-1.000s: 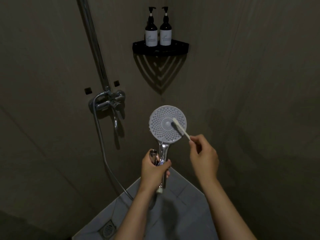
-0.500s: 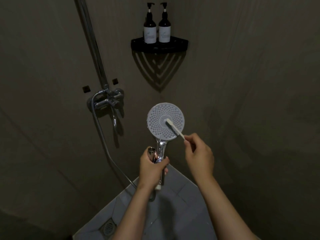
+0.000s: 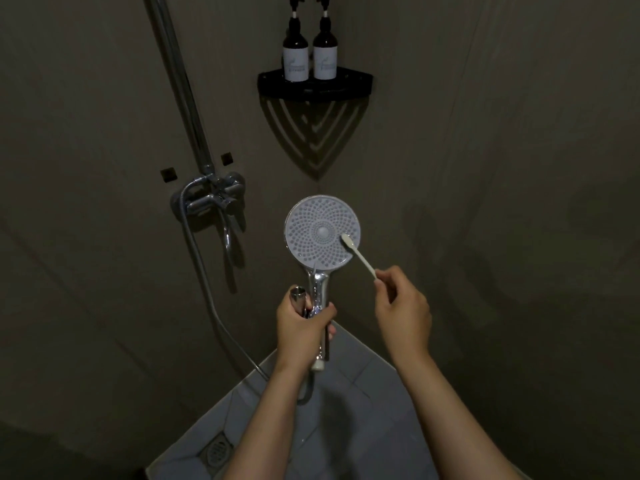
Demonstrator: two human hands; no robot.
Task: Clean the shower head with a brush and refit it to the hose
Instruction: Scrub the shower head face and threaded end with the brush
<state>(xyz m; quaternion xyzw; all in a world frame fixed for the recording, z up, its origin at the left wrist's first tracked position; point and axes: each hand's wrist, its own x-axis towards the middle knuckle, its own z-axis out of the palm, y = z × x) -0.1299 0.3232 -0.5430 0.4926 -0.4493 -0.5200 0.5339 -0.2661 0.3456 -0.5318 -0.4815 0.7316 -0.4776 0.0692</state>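
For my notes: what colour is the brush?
White or cream brush, clearest in the head view.

Shower head (image 3: 311, 244) is showing a matt, dotted face and glossy chrome handle; hose (image 3: 202, 268) and tap (image 3: 213, 199) are gleaming metal; brush (image 3: 362, 258), smooth plastic.

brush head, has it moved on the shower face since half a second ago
Yes. The brush head has slid right, from the centre hub of the shower head out toward its right rim.
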